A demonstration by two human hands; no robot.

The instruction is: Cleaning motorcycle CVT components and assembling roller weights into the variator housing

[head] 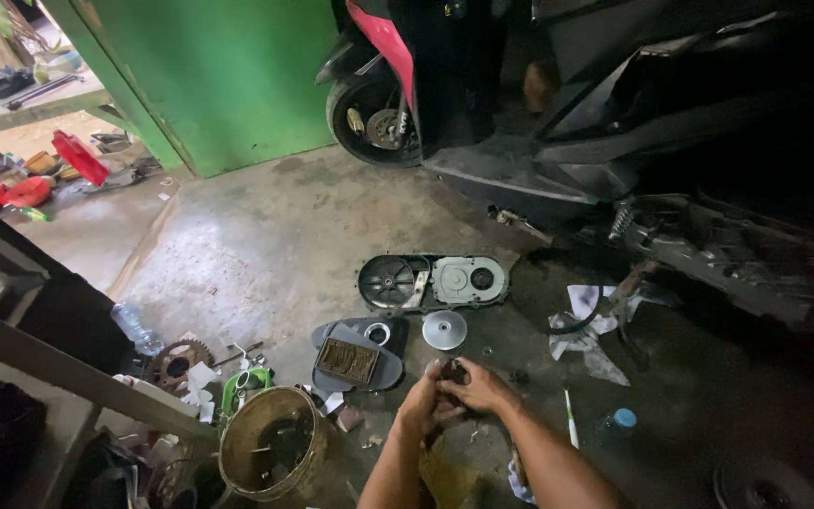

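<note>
A small dark part (451, 375) is clasped between both hands low over the concrete floor (266, 245), the left hand (423, 403) and right hand (476, 385) with fingers curled shut around it. Just beyond are laid a round metal pulley disc (445, 330), a grey ribbed transmission cover (433, 281) and a dusty air filter (349, 359). A rusty round tin (270, 455) stands at the left, and a scooter (558, 113) is parked behind.

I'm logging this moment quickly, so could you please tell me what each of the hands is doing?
Left hand: closed around a small dark part.
Right hand: closed on the same part, which is too small to identify.
</note>
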